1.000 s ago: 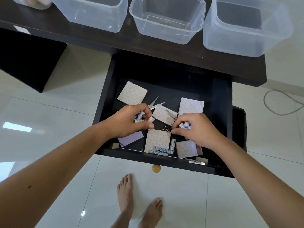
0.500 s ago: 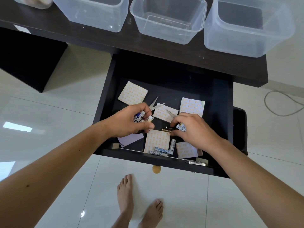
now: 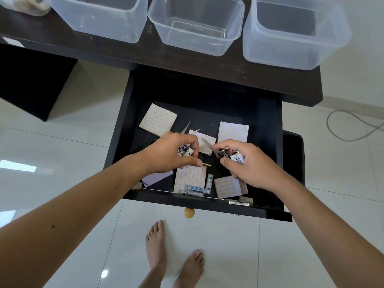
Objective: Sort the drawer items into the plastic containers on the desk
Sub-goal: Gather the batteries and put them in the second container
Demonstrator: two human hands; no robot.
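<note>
Over the drawer's point(image 3: 124, 129) middle, the left hand point(image 3: 170, 151) and right hand point(image 3: 247, 163) are each clutching batteries point(image 3: 238, 157). Best gathering the gold one point(image 3: 205, 164) and those at the front edge point(image 3: 194, 189) before lifting to the containers point(image 3: 197, 23) on the desk point(image 3: 270, 80). Notepads point(image 3: 158, 119) and scissors point(image 3: 187, 127) are crowding the floor.

Person seen from above: both forearms bare to the frame's edge with no sleeves in view, left hand point(image 3: 172, 151) and right hand point(image 3: 249, 165) without gloves, rings or watch (a small dark mark on the left forearm), and two bare feet point(image 3: 172, 254) unshod.
</note>
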